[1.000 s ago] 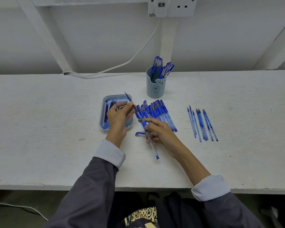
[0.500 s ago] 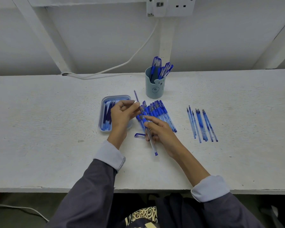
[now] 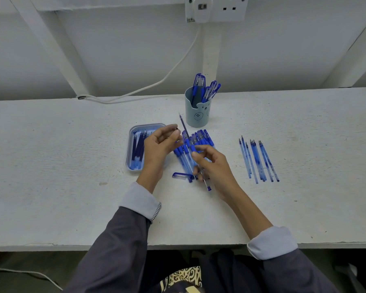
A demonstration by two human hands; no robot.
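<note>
My right hand (image 3: 217, 169) grips a clear pen barrel (image 3: 207, 185) with a blue end, tilted over a pile of blue pens (image 3: 201, 138) on the white table. A thin dark refill (image 3: 183, 126) sticks up out of the barrel's top toward the back. To the left, my left hand (image 3: 156, 149) has its curled fingertips at the refill's lower part and seems to pinch it. A loose blue cap (image 3: 179, 175) lies on the table just in front of the pile.
A light blue tray (image 3: 148, 125) with several dark refills sits left of my left hand. Behind the pile stands a blue cup (image 3: 197, 115) holding capped pens. A row of several clear blue tubes (image 3: 258, 159) lies right. A white cable (image 3: 156, 83) runs to a wall socket (image 3: 217, 9).
My left hand carried the refill from over the tray rightward to the barrel in my right hand. The refill now points up and back out of the barrel.
</note>
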